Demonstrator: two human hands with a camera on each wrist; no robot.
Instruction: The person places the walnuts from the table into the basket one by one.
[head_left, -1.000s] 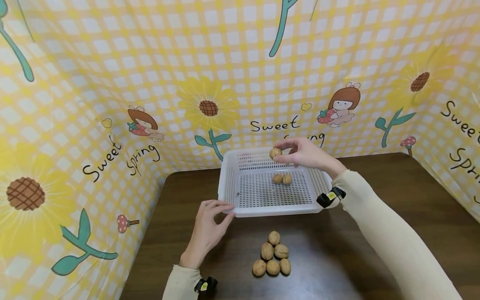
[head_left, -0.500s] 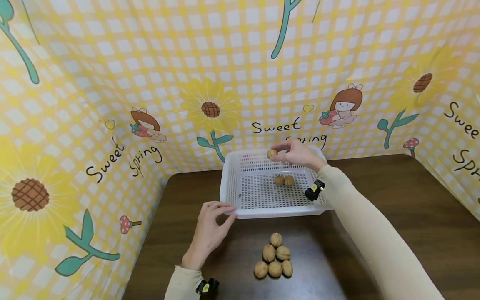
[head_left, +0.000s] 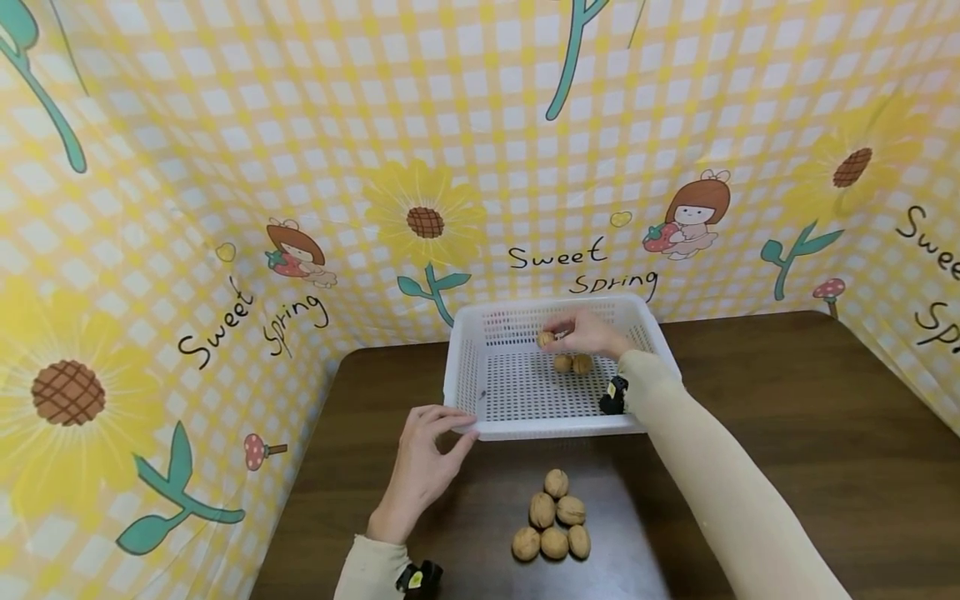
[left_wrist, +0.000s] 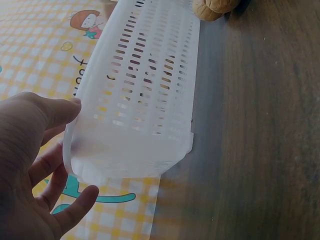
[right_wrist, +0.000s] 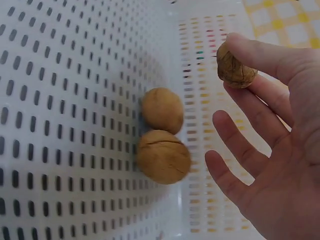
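Note:
A white perforated plastic basket (head_left: 517, 429) stands at the back of the table. My right hand (head_left: 588, 333) is down inside it, pinching a walnut (right_wrist: 235, 67) between thumb and fingers near the far wall. Two more walnuts (right_wrist: 162, 157) lie side by side on the basket floor, just nearer than the held one. My left hand (head_left: 423, 458) pinches the basket's front left corner; in the left wrist view its thumb (left_wrist: 65, 110) lies on the rim with fingers on the other side. Several walnuts (head_left: 555, 543) form a triangle on the table in front of the basket.
The dark wooden table (head_left: 765, 417) extends to both sides of the basket. A yellow checked cloth (head_left: 525, 150) with printed flowers and figures hangs close behind the basket and along the left and right sides.
My right hand has moved slightly left and lowered the walnut from above the basket to inside it. My left hand keeps its hold on the corner.

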